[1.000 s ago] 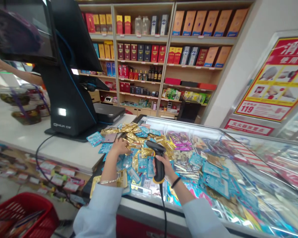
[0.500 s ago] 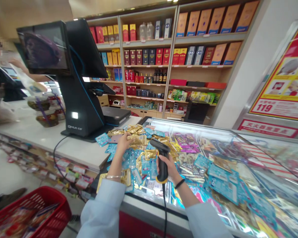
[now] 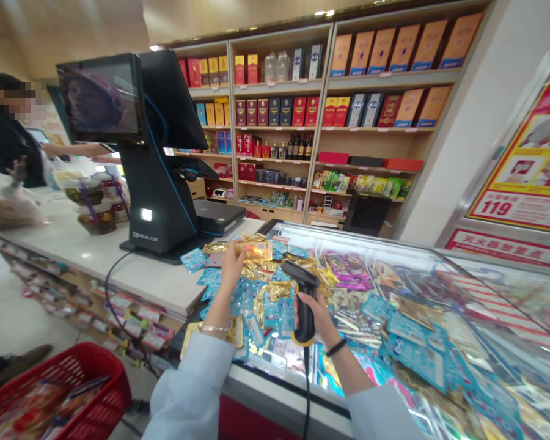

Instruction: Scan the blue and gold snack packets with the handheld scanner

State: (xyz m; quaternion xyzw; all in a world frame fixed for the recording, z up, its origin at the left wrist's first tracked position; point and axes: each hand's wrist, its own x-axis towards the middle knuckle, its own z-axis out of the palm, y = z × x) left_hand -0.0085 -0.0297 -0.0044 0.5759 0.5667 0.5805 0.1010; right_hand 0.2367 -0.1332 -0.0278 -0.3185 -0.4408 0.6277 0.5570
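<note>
My right hand is wrapped round the grip of a black barcode scanner with a yellow base, its head aimed up and left. My left hand holds a gold foil packet lifted above the pile, and the packet glows reddish in front of the scanner. Below both hands lie several blue, gold and purple small packets spread over the glass lid of a chest freezer.
A black checkout terminal with two screens stands on the white counter to the left, jars beside it. Another person stands at far left. A red shopping basket sits on the floor. Shelves of boxed goods fill the back wall.
My left hand picked a gold packet off the pile and raised it toward the scanner. The view tilted up, bringing the other person into sight.
</note>
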